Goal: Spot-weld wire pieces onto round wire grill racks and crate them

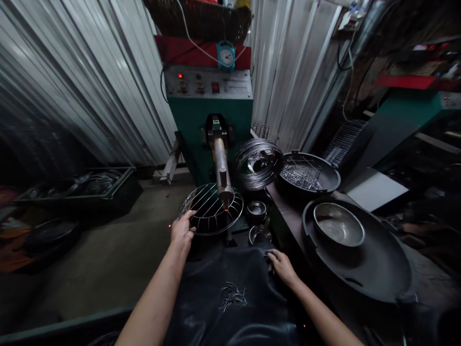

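Head view: holding wire rack (211,218) under metal arm (222,161) with left hand (183,229).
Touching black apron (209,276) with right hand (283,266); can't make out its grip.

Corrugated wall (108,72), dim floor (104,245)

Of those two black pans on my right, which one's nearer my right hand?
The larger pan, holding the silver bowl; the smaller pan, holding wire pieces, sits farther from your right hand.
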Tool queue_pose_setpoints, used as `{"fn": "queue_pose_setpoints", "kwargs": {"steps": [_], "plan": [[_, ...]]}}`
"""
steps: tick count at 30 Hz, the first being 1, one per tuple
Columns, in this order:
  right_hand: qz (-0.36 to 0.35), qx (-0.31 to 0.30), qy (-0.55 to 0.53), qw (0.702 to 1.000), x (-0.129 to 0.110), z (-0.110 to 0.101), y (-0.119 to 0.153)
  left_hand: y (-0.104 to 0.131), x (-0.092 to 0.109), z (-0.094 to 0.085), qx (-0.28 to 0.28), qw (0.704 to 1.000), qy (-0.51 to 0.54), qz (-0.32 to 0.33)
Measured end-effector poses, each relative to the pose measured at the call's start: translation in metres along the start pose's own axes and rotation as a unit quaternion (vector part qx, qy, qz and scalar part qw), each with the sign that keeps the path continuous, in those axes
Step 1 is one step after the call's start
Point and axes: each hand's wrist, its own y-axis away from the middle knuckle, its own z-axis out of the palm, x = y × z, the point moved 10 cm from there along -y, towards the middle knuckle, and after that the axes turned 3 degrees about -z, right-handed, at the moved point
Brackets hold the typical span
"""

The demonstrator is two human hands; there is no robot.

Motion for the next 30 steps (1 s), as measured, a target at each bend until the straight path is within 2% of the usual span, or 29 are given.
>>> {"fn": "queue_pose_setpoints", "kwargs": {"steps": [3, 7, 9, 11, 14, 18, 25, 30], "plan": [[-0.074, -0.002, -0.049, 0.996, -0.048, 0.012, -0.007, 0.001, -0.004, -0.001, 0.004, 0.999, 0.028, -0.026], [-0.169, -0.034, -0.188, 0.967, -0.131, 0.054, -0.021, 0.007, -0.005, -0.004, 0.016, 0.998, 0.052, -0.035], [-0.206, -0.062, -0.185, 0.959, -0.162, 0.082, -0.029, 0.009, -0.004, -0.005, 0.014, 0.998, 0.059, -0.026], [-0.231, -0.082, -0.127, 0.961, -0.177, 0.106, -0.035, 0.011, 0.0, -0.007, 0.011, 0.998, 0.067, -0.007], [-0.247, -0.069, -0.024, 0.966, -0.18, 0.12, -0.042, 0.013, 0.006, -0.008, -0.002, 0.997, 0.069, 0.028], [-0.27, -0.043, 0.046, 0.961, -0.178, 0.117, -0.044, 0.015, 0.005, -0.005, -0.007, 0.997, 0.066, 0.041], [-0.235, -0.045, -0.013, 0.971, -0.17, 0.115, -0.047, 0.018, -0.007, 0.001, -0.005, 0.996, 0.087, 0.017], [-0.229, -0.034, -0.032, 0.972, -0.17, 0.114, -0.047, 0.025, -0.002, 0.004, -0.016, 0.996, 0.082, 0.023]]}}
